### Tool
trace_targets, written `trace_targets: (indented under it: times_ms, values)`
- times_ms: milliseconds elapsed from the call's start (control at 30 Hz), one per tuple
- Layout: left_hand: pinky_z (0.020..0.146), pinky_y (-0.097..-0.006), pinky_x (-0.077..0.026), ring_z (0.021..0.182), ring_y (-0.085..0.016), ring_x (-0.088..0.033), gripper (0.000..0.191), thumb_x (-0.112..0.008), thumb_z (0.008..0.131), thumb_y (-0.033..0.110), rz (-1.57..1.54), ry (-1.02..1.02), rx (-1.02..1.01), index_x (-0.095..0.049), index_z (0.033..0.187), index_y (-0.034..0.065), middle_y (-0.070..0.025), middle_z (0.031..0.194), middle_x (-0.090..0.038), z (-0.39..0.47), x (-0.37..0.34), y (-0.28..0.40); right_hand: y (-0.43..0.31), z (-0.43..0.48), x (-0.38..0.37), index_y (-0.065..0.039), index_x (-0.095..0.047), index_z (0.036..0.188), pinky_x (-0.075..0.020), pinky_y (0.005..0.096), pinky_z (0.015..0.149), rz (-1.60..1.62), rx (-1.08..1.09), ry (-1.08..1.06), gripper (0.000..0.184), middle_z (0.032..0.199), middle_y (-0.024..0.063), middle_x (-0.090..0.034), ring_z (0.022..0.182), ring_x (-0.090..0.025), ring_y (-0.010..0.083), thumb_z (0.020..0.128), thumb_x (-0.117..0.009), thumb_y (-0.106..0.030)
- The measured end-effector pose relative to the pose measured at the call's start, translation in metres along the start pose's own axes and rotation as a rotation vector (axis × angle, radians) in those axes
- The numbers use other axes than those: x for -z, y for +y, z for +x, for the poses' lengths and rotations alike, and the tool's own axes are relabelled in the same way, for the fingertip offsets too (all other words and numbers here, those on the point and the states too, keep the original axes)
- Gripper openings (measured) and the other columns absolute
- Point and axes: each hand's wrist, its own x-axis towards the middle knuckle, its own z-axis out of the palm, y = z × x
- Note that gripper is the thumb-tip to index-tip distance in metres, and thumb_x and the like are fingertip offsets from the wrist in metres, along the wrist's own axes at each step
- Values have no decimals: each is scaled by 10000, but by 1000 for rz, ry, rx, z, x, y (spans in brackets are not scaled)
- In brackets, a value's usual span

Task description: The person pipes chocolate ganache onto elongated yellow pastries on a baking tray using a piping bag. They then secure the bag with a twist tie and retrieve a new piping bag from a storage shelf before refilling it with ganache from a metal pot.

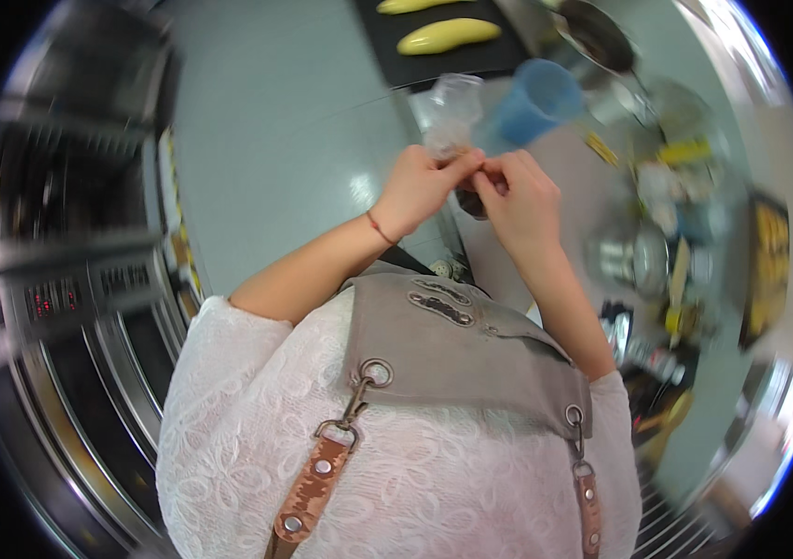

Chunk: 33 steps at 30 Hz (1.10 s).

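Note:
My left hand (419,183), with a thin red cord at the wrist, pinches a crumpled clear plastic bag (454,105) between thumb and fingers. My right hand (524,199) meets it, fingertips touching mine at the gathered part of the bag. Above the hands the bag's loose end spreads out. A small dark thing (472,205) shows below the right fingers; whether it belongs to the bag I cannot tell. Just beyond the right hand stands a blue plastic jug (540,101). A black tray (396,59) bears glossy yellow elongated pieces (449,36).
To my right, the worktop (564,182) holds a frying pan (596,35), a glass bowl (630,258), a bottle (658,362) and blurred utensils. A tray of yellow pieces (767,269) lies farther right. Metal ovens (89,335) line the left, across a tiled floor (271,140).

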Motion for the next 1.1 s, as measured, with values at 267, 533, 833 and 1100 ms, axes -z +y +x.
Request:
trace_targets:
  times_ms: [267,533,833,1100]
  values:
    - [755,-295,-549,828,-158,-729,332,-666,977,307,6,418,34,-751,1067,-1,-111,882,-770,-107,71,0,-76,-2,-65,-92,-659,875,-529,405,629,166,313,-251,57,858,83,-660,734,-667,307,883,-704,-126]
    - [778,-275,-551,850,-170,-726,295,-692,980,247,-309,757,-79,-738,1118,-9,-120,933,-768,-216,175,-29,-180,-25,-192,-51,-650,940,-529,379,651,337,472,-484,89,865,138,-666,760,-674,305,953,-651,-139]
    - [685,-329,-551,759,-198,-711,186,-684,893,93,214,914,-241,-751,1062,54,-134,868,-731,-381,337,-145,-298,-140,-402,-23,-638,943,-336,265,490,875,-1293,-993,190,776,26,-586,586,-471,99,1021,-616,-195]
    - [720,-282,-560,769,-174,-745,267,-697,977,232,-198,1122,-21,-748,1039,-23,-113,852,-768,-523,437,-106,-437,-172,-446,-25,-568,1283,-537,323,677,375,421,-1010,380,1099,121,-654,815,-650,195,980,-653,-238]
